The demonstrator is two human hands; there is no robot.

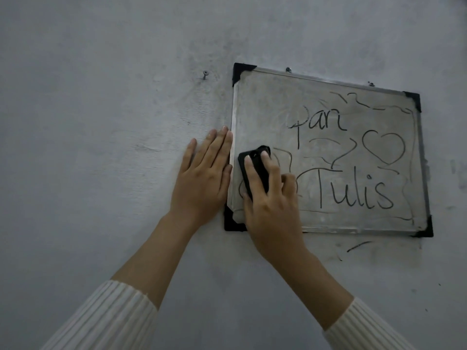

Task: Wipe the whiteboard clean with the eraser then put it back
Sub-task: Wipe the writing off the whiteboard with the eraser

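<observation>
— The black eraser [254, 170] is clamped in the right hand [271, 200] and pressed flat on the whiteboard [328, 157], lower left part!

— And the left hand [204, 170] is laid open-palmed on the wall [101, 122], just beside that grip. "Tulis" and a heart are seen to its right.

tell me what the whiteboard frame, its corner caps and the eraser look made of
Whiteboard frame: thin silvery strip with a dull sheen, likely aluminium. Corner caps: matte black, probably plastic. Eraser, held in the right hand: smooth black shell, seemingly plastic; its wiping face is hidden against the board.
</observation>
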